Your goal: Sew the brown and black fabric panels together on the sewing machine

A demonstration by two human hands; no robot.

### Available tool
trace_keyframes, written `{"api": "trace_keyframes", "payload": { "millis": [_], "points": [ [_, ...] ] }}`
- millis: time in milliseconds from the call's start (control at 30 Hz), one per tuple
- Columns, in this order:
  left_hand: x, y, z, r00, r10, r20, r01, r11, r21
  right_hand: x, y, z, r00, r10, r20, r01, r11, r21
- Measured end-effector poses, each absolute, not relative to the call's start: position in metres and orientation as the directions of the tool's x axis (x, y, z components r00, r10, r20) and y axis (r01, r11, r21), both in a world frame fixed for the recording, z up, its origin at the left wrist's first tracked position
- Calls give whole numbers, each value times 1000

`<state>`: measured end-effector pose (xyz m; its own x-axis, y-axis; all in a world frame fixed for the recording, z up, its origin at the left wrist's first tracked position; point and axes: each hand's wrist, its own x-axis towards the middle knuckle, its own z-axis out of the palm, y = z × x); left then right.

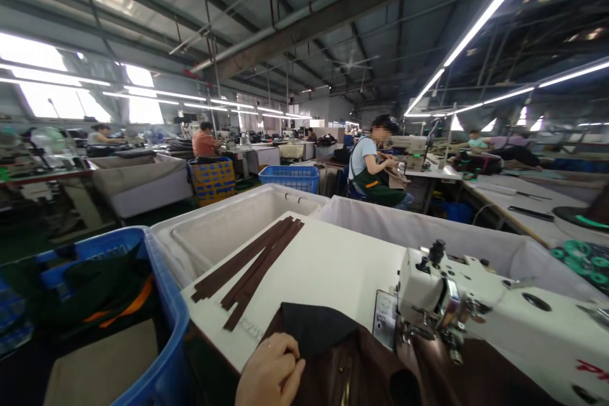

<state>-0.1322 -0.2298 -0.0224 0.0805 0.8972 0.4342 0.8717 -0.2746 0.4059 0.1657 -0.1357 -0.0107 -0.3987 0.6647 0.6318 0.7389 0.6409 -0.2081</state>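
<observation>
My left hand [272,369] is at the bottom of the head view, its fingers curled closed on the left edge of a dark brown fabric piece [328,371]. A black flap [316,328] folds over the top of that piece, and a brass-coloured zipper [346,380] runs down its middle. To the right, the brown cloth passes beneath the head of a white sewing machine [445,304]. My right hand does not show. Several long brown strips [259,260] lie bundled on the white table [342,254], beyond my left hand.
A blue basket [176,311] holding dark green cloth stands at the left. White bins [233,222] border the table's far side. A co-worker [373,165] sits beyond them at another machine. On the right is a worktable [523,203] with green spools [578,257].
</observation>
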Motion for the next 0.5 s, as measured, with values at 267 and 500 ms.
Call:
{"api": "trace_keyframes", "payload": {
  "millis": [267,500],
  "points": [
    [-135,-229,-27,128,869,479,904,-301,304,164,-132,-3,-361,662,657,777,603,-181],
    [-137,-228,-35,141,817,559,901,-340,269,185,-190,-27,-391,609,690,772,626,-115]
  ]
}}
